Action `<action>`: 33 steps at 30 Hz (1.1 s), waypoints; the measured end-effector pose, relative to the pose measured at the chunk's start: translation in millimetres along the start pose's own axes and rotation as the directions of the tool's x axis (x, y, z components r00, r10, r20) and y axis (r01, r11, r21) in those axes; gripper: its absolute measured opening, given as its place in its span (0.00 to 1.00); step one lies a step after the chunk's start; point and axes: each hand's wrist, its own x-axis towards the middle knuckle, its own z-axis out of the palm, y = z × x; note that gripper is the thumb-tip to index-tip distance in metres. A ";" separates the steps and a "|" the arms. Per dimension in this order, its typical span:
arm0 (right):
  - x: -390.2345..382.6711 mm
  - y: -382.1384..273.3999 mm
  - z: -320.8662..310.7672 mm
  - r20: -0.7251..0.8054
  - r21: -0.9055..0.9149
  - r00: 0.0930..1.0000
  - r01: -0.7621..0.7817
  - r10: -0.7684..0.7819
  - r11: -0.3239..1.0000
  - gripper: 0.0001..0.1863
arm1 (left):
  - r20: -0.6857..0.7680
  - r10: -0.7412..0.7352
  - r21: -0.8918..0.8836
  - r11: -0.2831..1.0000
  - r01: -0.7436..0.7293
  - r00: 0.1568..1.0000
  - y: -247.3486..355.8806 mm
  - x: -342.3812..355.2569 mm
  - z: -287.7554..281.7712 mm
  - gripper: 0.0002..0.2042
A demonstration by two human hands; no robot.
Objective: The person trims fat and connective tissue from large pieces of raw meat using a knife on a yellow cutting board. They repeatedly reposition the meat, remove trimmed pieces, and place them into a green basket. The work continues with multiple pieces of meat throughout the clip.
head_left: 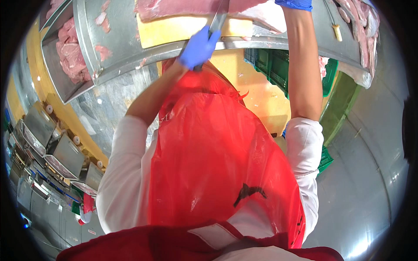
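My left hand, in a blue glove, is closed around the handle of a knife. The blade points away from me and meets the near side of a large slab of raw pink meat. That slab lies across a yellow cutting board, and its pale, fatty end reaches to the right. At the top edge, my right hand, also blue-gloved, is beside the slab's right end. Its fingers are cut off by the picture, so their grip is hidden.
On the steel table lie small meat scraps. A metal bin of meat pieces stands left. To the right are a yellow-handled rod and long meat strips. Green crates sit below the table edge; metal carts stand far left.
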 end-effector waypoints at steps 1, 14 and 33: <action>-1.5 -4.2 -8.8 -0.022 0.011 1.000 -0.006 0.006 1.000 0.08 | 0.081 -0.132 -0.039 0.990 0.135 0.988 11.9 -18.8 2.3 0.24; -5.5 -36.8 -41.6 0.089 0.122 0.995 0.036 -0.047 0.992 0.12 | -0.081 0.040 0.075 0.997 -0.034 0.996 33.2 37.0 44.1 0.22; 6.3 -76.5 -155.4 0.034 0.260 0.999 0.031 -0.042 0.965 0.09 | -0.090 0.084 0.273 0.960 -0.056 0.992 44.6 43.9 130.2 0.19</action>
